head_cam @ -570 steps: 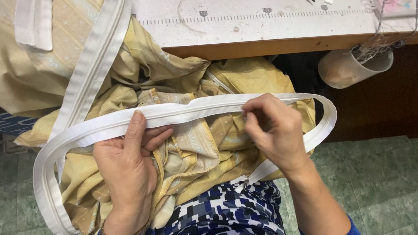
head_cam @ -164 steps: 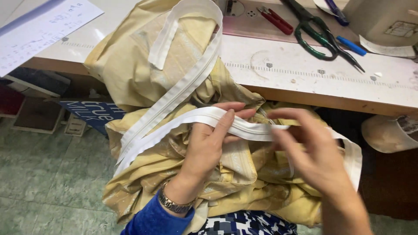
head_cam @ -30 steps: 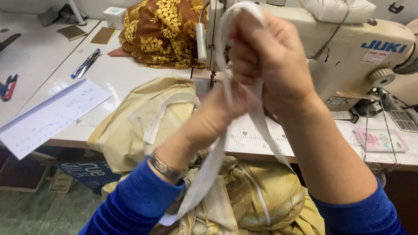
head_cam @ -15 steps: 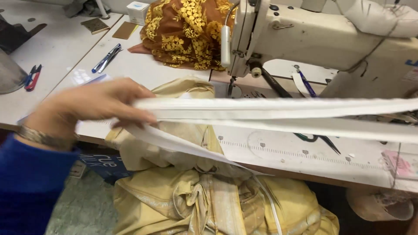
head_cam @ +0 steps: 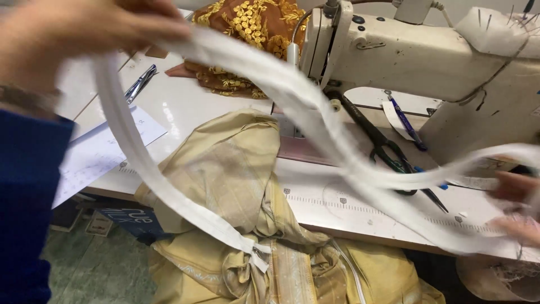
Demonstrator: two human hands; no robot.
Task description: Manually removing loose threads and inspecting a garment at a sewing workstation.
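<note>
Hands: two of them, the left hand (head_cam: 84,28) up high at the top left, blurred, the right hand (head_cam: 514,208) low at the right edge, also blurred.
Left fingers: together, clamped on the white band (head_cam: 315,112) right where it folds over.
Right fingers: curled about the band's far end, it looks like, but the blur is too heavy and I cannot tell for sure.
White band: one long strip, in the air between the two hands, sagging across the worktop (head_cam: 185,107); a second run drops from the left hand down to the yellow cloth (head_cam: 236,169), where it is stitched on.
Cloths: two, the yellow one spilling off the worktop's front edge toward the floor, and one brown cloth with gold flowers (head_cam: 247,39) at the back.
Sewing machine: one, cream coloured (head_cam: 427,56), standing at the right.
Scissors: one dark pair (head_cam: 388,152) lying by the machine.
Pens: one blue pen (head_cam: 406,121) by the machine's base, and another pen (head_cam: 139,83) off to the left.
Paper: one sheet (head_cam: 101,152) at the left edge.
Change: half a second back the band ran flat and level across; now the left hand has gone up and the band slopes down to the right hand.
Room: white worktop with a printed ruler along its front, green floor (head_cam: 95,270) beneath.
</note>
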